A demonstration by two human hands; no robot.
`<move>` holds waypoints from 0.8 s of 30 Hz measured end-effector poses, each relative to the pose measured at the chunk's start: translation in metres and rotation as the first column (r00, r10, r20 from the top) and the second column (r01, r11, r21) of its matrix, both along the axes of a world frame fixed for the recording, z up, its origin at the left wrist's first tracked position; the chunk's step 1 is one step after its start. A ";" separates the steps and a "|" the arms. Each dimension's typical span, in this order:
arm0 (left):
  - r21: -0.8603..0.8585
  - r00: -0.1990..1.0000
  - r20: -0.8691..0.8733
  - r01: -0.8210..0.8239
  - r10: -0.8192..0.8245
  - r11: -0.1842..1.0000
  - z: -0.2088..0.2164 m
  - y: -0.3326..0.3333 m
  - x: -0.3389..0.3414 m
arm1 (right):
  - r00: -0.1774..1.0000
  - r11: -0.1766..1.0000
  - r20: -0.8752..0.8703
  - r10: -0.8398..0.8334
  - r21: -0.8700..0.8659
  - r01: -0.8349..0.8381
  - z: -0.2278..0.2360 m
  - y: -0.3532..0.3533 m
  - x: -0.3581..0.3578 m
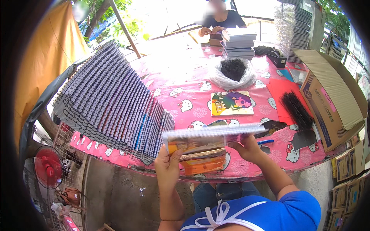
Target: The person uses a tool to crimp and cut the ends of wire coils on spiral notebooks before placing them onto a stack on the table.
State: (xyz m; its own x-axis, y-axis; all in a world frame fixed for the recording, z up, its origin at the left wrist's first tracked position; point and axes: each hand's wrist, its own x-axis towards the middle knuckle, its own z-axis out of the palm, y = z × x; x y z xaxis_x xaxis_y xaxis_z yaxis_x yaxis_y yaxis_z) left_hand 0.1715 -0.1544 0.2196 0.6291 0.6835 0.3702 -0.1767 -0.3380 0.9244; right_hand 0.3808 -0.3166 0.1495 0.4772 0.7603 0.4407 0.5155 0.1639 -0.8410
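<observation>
Both hands hold a notebook on edge over the near side of the table; motion blurs it, and its pale page edge faces up. My left hand grips its left end, thumb in front. My right hand grips the right end with bent fingers. Just below it lies a small stack of orange and brown covers. Beyond the notebook, a printed cover with a purple-haired figure lies flat. A blue pen rests beside my right hand.
Tall rows of spiral-bound notebooks fill the table's left. A plastic bag holds black material. Black binding coils lie on red sheets by an open cardboard box. Across the table sits another person behind stacked books.
</observation>
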 end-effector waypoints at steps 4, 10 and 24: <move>0.032 0.998 -0.015 -0.057 0.058 0.998 -0.016 0.002 -0.002 | 0.995 0.994 0.082 -0.062 -0.084 0.069 -0.020 0.000 -0.007; -0.186 0.914 0.178 -0.332 0.364 0.925 -0.054 -0.003 -0.003 | 0.992 0.985 0.101 0.075 -0.163 -0.058 -0.039 -0.013 -0.015; -0.364 0.943 0.263 -0.099 0.204 0.926 -0.053 0.004 0.012 | 0.451 0.493 0.682 -0.576 -0.150 0.857 -0.013 -0.124 0.212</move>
